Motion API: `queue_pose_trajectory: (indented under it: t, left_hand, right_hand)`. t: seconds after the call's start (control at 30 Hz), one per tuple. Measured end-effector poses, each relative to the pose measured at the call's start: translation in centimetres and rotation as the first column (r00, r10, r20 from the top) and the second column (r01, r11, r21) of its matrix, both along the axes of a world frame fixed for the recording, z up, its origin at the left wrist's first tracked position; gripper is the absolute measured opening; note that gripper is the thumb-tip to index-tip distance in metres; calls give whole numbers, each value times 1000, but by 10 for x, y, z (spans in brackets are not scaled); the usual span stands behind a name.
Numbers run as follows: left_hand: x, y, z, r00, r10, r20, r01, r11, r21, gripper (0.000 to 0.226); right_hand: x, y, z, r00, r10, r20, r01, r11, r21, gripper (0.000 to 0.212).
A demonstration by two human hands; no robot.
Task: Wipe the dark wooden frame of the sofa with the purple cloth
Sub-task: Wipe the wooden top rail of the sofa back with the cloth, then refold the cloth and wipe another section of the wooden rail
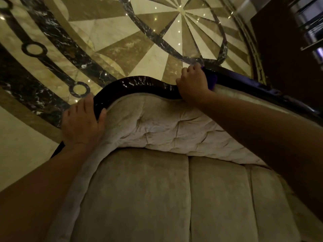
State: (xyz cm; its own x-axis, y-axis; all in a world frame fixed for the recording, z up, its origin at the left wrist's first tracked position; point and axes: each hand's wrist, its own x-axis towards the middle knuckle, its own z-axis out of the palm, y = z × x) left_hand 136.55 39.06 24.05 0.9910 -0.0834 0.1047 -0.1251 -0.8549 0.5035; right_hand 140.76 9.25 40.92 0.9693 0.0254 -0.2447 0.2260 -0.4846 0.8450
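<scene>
The dark wooden frame point(134, 84) is seen running in a glossy curve along the top of the sofa's tufted backrest point(166, 126), above the beige seat cushions point(139, 198). The purple cloth point(211, 79) is pressed onto the frame by the right hand point(192, 84), whose fingers point(189, 69) are curled down over the cloth and the rail; only a small purple edge is shown past the knuckles. Further left, where the frame bends downward, the rail is gripped by the left hand point(82, 123), with the thumb laid against the upholstery edge and the fingers wrapped over the far side. Behind the sofa, a patterned marble floor point(122, 32) with dark inlaid bands is visible.
</scene>
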Motion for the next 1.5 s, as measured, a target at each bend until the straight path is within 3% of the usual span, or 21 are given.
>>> queue_pose_trajectory:
  t: [0.1,0.2,0.27,0.33,0.43,0.5,0.57,0.67,0.7,0.8,0.9,0.97,1.1,1.17,1.27,1.33,1.4,1.5]
  left_hand:
    - [-4,6,10,993,-101,-68,97,993,-69,64]
    - [-10,31,19,972,-149,-180,132,986,-103,68]
    - [-24,51,27,963,-112,-246,93,992,-89,75]
    - [-43,62,42,961,-127,-244,101,988,-117,68]
    - [-70,59,82,957,-180,-227,133,969,-209,57]
    - [-89,45,121,952,-224,-208,143,929,-342,50]
    - [-105,19,153,906,-295,-305,82,826,-557,48]
    - [-138,-26,213,778,-445,-444,-91,619,-780,40]
    - [-156,-46,237,728,-510,-458,-80,600,-796,37]
    - [-210,-88,276,598,-646,-474,0,591,-806,36]
    - [-277,-116,294,407,-742,-533,-31,572,-820,42]
    - [-312,-126,293,337,-784,-522,-89,526,-846,50]
    - [-399,-163,294,225,-823,-522,-91,516,-852,62]
    - [-447,-189,290,181,-818,-546,-64,544,-836,64]
    - [-488,-208,279,205,-833,-514,11,527,-850,64]
    - [-584,-246,284,229,-814,-533,56,558,-828,68]
    - [-611,-258,286,254,-814,-522,50,550,-834,62]
    - [-688,-291,287,264,-823,-502,103,542,-834,48]
  right_hand:
    - [-10,11,30,999,-1,-53,-6,992,-128,30]
    - [-23,19,46,998,24,-60,-29,996,-83,29]
    - [-29,29,53,999,-26,-30,28,997,65,28]
    - [-44,31,58,977,-214,0,204,934,294,20]
    - [-88,24,67,865,-488,-114,438,625,647,5]
    - [-132,20,84,795,-573,-201,485,402,776,10]
    - [-169,19,91,747,-603,-281,477,190,858,13]
    - [-230,25,113,754,-590,-289,376,28,926,23]
    - [-260,24,128,745,-606,-280,332,-27,943,25]
    - [-320,28,157,753,-622,-217,191,-109,976,24]
    - [-388,22,182,733,-663,-153,50,-172,984,24]
    - [-432,24,194,722,-682,-122,-26,-202,979,23]
    - [-546,22,185,596,-800,-71,-176,-217,960,23]
    - [-602,23,170,510,-860,-24,-248,-173,953,22]
    - [-645,22,154,476,-879,-25,-262,-169,950,35]
    - [-750,-7,144,466,-879,-98,-267,-246,932,57]
    - [-789,-18,137,456,-874,-167,-341,-345,874,67]
    - [-884,-43,130,229,-943,-240,-566,-330,755,67]
